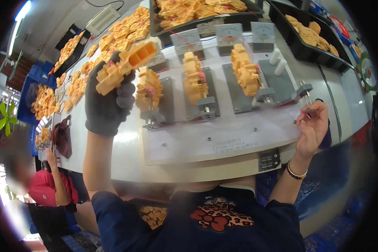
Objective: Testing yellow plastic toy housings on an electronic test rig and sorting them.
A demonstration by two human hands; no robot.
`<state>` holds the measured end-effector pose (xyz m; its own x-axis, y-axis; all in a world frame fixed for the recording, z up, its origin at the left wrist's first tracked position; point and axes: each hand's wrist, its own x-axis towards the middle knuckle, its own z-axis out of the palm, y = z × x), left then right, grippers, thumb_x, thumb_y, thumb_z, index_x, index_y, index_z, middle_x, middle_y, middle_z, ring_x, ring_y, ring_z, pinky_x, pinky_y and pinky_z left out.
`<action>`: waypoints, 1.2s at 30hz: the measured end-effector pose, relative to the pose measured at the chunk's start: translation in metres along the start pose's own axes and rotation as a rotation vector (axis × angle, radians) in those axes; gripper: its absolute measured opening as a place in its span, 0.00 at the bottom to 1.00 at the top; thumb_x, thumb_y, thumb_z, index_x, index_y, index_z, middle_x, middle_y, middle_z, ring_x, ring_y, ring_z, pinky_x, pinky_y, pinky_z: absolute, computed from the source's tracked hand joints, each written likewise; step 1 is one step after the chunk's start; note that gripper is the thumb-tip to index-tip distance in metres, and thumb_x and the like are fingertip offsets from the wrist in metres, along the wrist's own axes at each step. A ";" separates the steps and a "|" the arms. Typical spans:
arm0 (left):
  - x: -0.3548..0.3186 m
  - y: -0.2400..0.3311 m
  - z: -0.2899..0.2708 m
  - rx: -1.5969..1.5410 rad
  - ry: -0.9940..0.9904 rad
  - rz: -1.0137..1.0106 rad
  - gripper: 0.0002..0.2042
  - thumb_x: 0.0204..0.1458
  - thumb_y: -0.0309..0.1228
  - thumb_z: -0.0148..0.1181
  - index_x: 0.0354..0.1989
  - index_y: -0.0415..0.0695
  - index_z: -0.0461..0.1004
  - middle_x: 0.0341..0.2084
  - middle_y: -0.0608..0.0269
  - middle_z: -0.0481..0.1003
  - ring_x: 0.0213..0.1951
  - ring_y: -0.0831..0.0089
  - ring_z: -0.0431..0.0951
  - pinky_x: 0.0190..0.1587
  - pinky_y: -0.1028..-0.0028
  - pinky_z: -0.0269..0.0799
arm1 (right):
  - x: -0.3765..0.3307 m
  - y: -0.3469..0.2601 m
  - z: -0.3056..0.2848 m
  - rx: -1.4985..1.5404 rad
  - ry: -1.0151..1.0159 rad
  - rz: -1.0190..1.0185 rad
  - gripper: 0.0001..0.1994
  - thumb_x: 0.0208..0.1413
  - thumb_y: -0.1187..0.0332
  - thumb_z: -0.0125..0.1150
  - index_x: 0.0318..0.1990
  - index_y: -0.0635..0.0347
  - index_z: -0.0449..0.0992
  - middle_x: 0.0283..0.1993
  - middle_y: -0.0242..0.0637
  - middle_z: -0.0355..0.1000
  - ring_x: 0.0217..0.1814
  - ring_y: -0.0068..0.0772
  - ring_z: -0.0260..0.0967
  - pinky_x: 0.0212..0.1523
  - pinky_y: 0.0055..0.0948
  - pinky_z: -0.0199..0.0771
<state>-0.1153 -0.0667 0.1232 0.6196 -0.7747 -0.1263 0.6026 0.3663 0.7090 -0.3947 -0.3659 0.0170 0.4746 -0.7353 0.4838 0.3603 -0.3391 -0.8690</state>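
Wearing a dark grey glove, my left hand (107, 101) is closed around a yellow-orange plastic housing (124, 66), raised above the left side of the bench with its hollow end pointing up and right. My bare right hand (311, 132) pinches the metal lever (308, 100) of a clamp on the rightmost grey fixture plate (277, 80). Two white pegs (281, 67) stand on that plate, and no housing sits on it. Similar housings stand upright in the other fixtures: a left one (148, 90), a middle one (193, 77) and a right one (244, 69).
Behind the fixtures stand dial meters (229, 35) with red wires. Black trays (319, 48) and a blue crate (29, 94) hold more housings, and a loose pile (124, 33) covers the far left bench. A co-worker in a red shirt (44, 189) works at left.
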 end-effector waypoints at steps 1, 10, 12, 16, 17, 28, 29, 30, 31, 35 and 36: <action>0.009 0.000 0.005 0.097 0.046 0.053 0.18 0.59 0.44 0.40 0.53 0.51 0.66 0.31 0.54 0.71 0.20 0.78 0.67 0.17 0.84 0.64 | 0.000 -0.002 0.001 0.022 0.004 -0.009 0.22 0.32 0.73 0.50 0.42 0.67 0.64 0.38 0.37 0.60 0.37 0.24 0.58 0.33 0.19 0.61; 0.142 -0.071 0.135 0.972 -0.232 0.185 0.20 0.55 0.47 0.51 0.48 0.46 0.69 0.26 0.62 0.73 0.23 0.76 0.75 0.23 0.77 0.74 | 0.007 0.001 0.011 0.017 -0.048 -0.051 0.20 0.32 0.76 0.52 0.40 0.65 0.67 0.37 0.32 0.63 0.34 0.19 0.58 0.29 0.17 0.59; 0.166 -0.093 0.158 1.134 -0.294 0.196 0.21 0.54 0.49 0.52 0.48 0.46 0.69 0.26 0.63 0.72 0.22 0.77 0.74 0.22 0.77 0.74 | 0.009 0.004 0.006 0.003 -0.070 -0.124 0.19 0.32 0.76 0.53 0.40 0.65 0.67 0.35 0.32 0.64 0.31 0.18 0.58 0.27 0.16 0.58; 0.190 -0.115 0.176 1.499 -0.393 0.099 0.24 0.53 0.49 0.51 0.48 0.41 0.67 0.32 0.57 0.72 0.22 0.70 0.75 0.23 0.72 0.76 | 0.009 -0.002 0.001 -0.080 -0.054 -0.123 0.19 0.31 0.75 0.54 0.38 0.62 0.68 0.30 0.31 0.65 0.25 0.18 0.57 0.24 0.17 0.58; 0.192 -0.117 0.179 1.565 -0.436 0.154 0.24 0.53 0.48 0.51 0.50 0.41 0.66 0.34 0.56 0.73 0.23 0.70 0.75 0.24 0.72 0.76 | 0.008 -0.008 -0.001 -0.116 -0.062 -0.121 0.19 0.30 0.75 0.54 0.38 0.61 0.68 0.30 0.31 0.65 0.25 0.18 0.56 0.24 0.18 0.58; 0.198 -0.148 0.131 2.004 -0.855 0.443 0.16 0.54 0.31 0.50 0.50 0.37 0.65 0.44 0.46 0.68 0.43 0.56 0.72 0.46 0.68 0.68 | 0.001 -0.018 0.005 -0.072 -0.132 -0.051 0.19 0.32 0.72 0.54 0.39 0.60 0.64 0.36 0.34 0.62 0.36 0.31 0.61 0.33 0.25 0.63; 0.214 -0.151 0.115 2.217 -1.073 0.713 0.19 0.54 0.28 0.49 0.54 0.37 0.63 0.50 0.40 0.65 0.48 0.49 0.70 0.49 0.65 0.68 | 0.003 -0.018 0.006 -0.081 -0.123 -0.053 0.19 0.32 0.72 0.54 0.39 0.60 0.64 0.36 0.34 0.62 0.36 0.31 0.61 0.33 0.25 0.63; 0.221 -0.151 0.111 2.213 -1.084 0.720 0.19 0.54 0.28 0.49 0.54 0.37 0.63 0.50 0.40 0.65 0.48 0.49 0.70 0.49 0.65 0.68 | 0.004 -0.019 0.005 -0.089 -0.115 -0.070 0.19 0.32 0.73 0.54 0.38 0.60 0.65 0.36 0.35 0.62 0.36 0.31 0.61 0.33 0.25 0.63; 0.225 -0.150 0.108 2.235 -1.118 0.800 0.21 0.53 0.25 0.48 0.56 0.38 0.60 0.53 0.40 0.62 0.50 0.48 0.68 0.50 0.64 0.67 | 0.005 -0.019 0.005 -0.094 -0.112 -0.087 0.19 0.31 0.73 0.54 0.38 0.60 0.65 0.37 0.35 0.62 0.36 0.32 0.61 0.33 0.25 0.63; 0.172 -0.144 0.140 2.073 -1.011 0.656 0.24 0.50 0.22 0.49 0.58 0.37 0.57 0.55 0.39 0.60 0.50 0.45 0.67 0.48 0.60 0.65 | 0.003 -0.015 0.002 -0.130 -0.070 -0.133 0.24 0.34 0.75 0.54 0.45 0.59 0.61 0.30 0.34 0.61 0.30 0.30 0.60 0.30 0.26 0.61; 0.148 -0.146 0.153 1.938 -0.839 0.575 0.24 0.48 0.23 0.52 0.57 0.38 0.59 0.51 0.40 0.65 0.48 0.44 0.69 0.45 0.59 0.66 | -0.001 -0.020 -0.002 -0.113 -0.071 -0.032 0.27 0.37 0.76 0.55 0.49 0.59 0.57 0.26 0.32 0.59 0.26 0.29 0.58 0.28 0.26 0.58</action>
<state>-0.1883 -0.3138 0.1067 -0.1275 -0.9789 0.1598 -0.9571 0.1637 0.2390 -0.4042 -0.3598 0.0337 0.5217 -0.6810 0.5138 0.2855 -0.4282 -0.8574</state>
